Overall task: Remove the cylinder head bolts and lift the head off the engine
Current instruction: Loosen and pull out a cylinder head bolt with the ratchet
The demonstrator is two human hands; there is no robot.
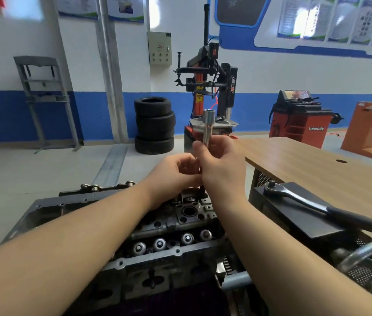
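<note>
Chrome, long and upright, a deep socket (208, 126) stands above both hands over the engine; its open end faces up, and its lower part is hidden behind the fingers. Right hand (222, 166) has its grip curled round the socket's lower shaft, thumb and fingers pinching it. Left hand (173, 173) sits just beside and touching, fingers curled toward the same spot; what it holds, whether the socket's foot or a bolt below it, I cannot tell, since the right hand covers that part. Beneath the forearms lies the cylinder head (169, 226), still on the engine, its far end blocked by the wrists and its near edge dark and hard to read. A ratchet wrench (312, 205) rests on a black box (294, 215) to the right, the handle tip blurred. Behind it runs a wooden desk (317, 160), cut off at the right edge
</note>
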